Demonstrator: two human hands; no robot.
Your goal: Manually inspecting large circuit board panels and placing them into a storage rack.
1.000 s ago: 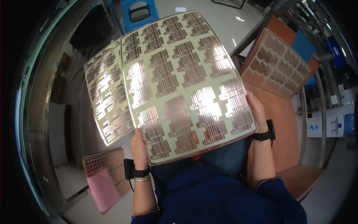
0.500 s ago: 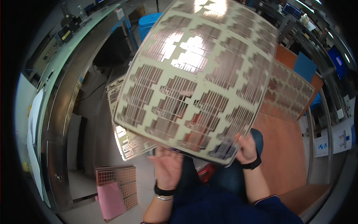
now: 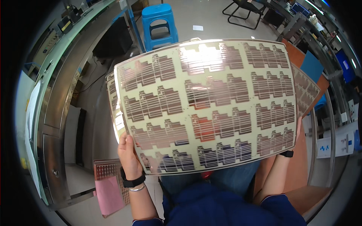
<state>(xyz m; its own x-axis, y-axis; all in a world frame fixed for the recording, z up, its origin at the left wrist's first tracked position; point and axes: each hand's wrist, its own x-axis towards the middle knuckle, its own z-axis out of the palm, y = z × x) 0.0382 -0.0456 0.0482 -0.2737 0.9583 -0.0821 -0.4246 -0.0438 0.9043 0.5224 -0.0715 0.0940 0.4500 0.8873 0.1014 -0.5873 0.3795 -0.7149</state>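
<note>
A large circuit board panel [image 3: 218, 115], pale green with rows of shiny stepped metal traces, is held up before me, its longer side running left to right. At its lower left edge my left hand [image 3: 129, 156] grips it, thumb on the near face. My right hand [image 3: 299, 130] is at the right edge; only a sliver shows, the rest being hidden behind the panel. Another patterned panel [image 3: 119, 119] shows partly behind the left edge. Farther right, a third panel [image 3: 307, 90] leans against orange-brown boards, partly covered.
On the left runs a long metal-sided workbench [image 3: 52, 124]. A blue plastic stool [image 3: 159, 22] stands beyond the panel, with a black folding chair [image 3: 247, 11] farther off. Low at left sit perforated boards with a pink sheet [image 3: 108, 196]. A brown board surface [image 3: 281, 177] lies at my right.
The panel has turned from a steep tilt to nearly level and come lower. My left hand has moved left, from open near the bottom edge to gripping the side; my right has moved right.
</note>
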